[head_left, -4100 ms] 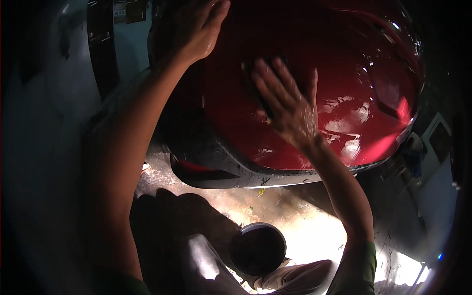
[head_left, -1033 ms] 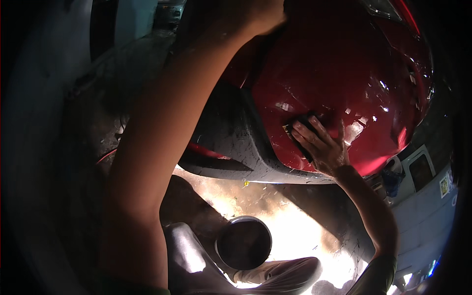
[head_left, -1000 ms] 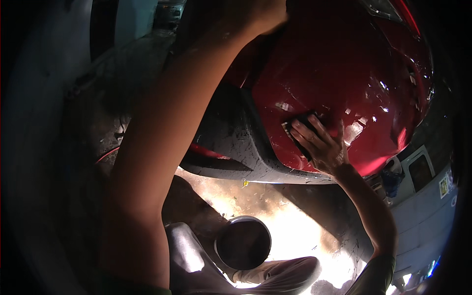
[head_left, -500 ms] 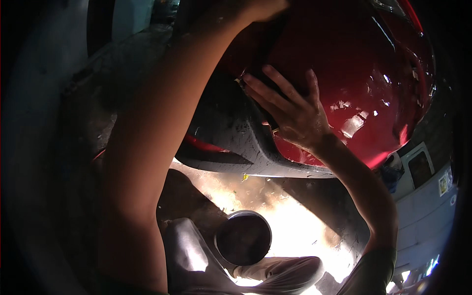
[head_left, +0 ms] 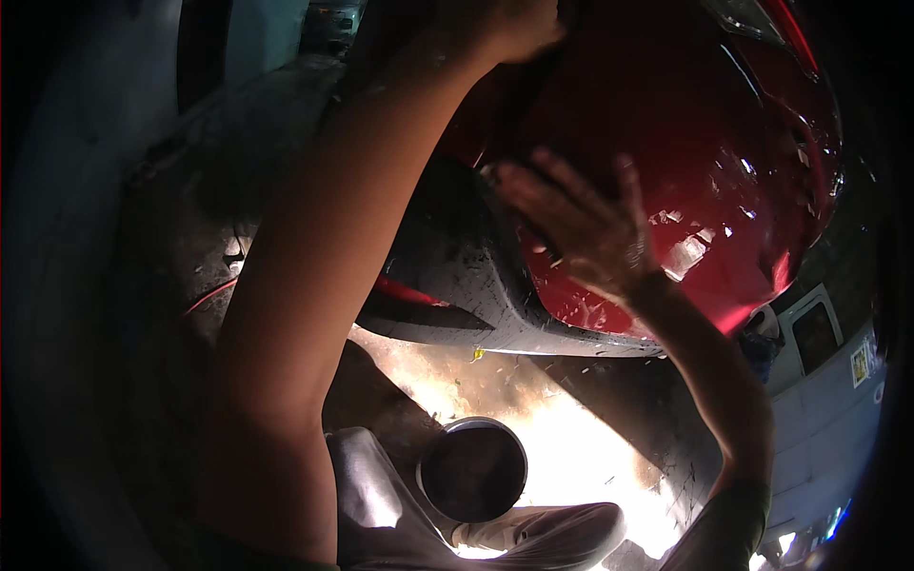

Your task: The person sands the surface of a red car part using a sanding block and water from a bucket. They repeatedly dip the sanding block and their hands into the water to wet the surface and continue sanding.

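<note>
A large glossy red vehicle body panel (head_left: 657, 124) with wet-looking glints fills the upper right, and a dark trim piece (head_left: 466, 257) curves along its lower left edge. My right hand (head_left: 595, 228) lies against the red panel beside the trim, fingers spread and slightly blurred, with nothing seen in it. Reaching up to the top of the view, my left hand (head_left: 519, 33) is at the dark upper part of the panel. Its fingers look curled in; shadow and the picture's edge hide what they hold, if anything.
A round dark bucket (head_left: 473, 420) stands on the sunlit floor (head_left: 562, 447) between my legs. A thin red cord or hose (head_left: 211, 295) lies on the shaded ground at left. A light-coloured vehicle (head_left: 819, 419) stands at the right.
My right hand has shifted slightly right and down, and its fingers have blurred with motion. My left hand is slightly lower in view. The whole view has shifted a little.
</note>
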A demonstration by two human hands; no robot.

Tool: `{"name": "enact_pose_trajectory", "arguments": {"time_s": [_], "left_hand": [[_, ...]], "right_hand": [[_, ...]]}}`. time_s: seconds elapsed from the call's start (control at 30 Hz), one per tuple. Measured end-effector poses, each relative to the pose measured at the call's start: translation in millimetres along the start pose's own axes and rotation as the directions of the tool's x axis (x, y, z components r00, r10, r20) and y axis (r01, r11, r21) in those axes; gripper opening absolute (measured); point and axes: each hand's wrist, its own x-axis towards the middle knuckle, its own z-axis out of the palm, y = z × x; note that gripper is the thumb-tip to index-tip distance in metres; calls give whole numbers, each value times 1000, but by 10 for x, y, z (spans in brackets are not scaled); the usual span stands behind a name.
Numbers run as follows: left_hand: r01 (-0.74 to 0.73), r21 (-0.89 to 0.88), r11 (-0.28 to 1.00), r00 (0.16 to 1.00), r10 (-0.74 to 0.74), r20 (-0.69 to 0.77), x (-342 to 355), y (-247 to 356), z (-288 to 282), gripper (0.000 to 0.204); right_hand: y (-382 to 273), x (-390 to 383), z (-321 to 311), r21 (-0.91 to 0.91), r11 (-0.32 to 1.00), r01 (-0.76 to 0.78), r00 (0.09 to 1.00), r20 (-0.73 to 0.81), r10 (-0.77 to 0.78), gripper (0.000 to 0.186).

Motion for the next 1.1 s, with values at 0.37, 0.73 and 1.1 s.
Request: {"name": "enact_pose_trajectory", "arguments": {"time_s": [0.37,0.73,1.1], "left_hand": [[-1,-40,999,1000,0,-24,-3,11,38,25],[5,-8,1000,1000,-5,-6,-16,18,63,26],[-10,-58,998,1000,10,0,4,41,10,24]], "right_hand": [[66,1,-96,155,982,-106,992,89,93,58],[-57,-685,-58,-18,998,-64,978,198,67,64],[-123,-528,-93,98,994,-52,962,273,24,68]]}}
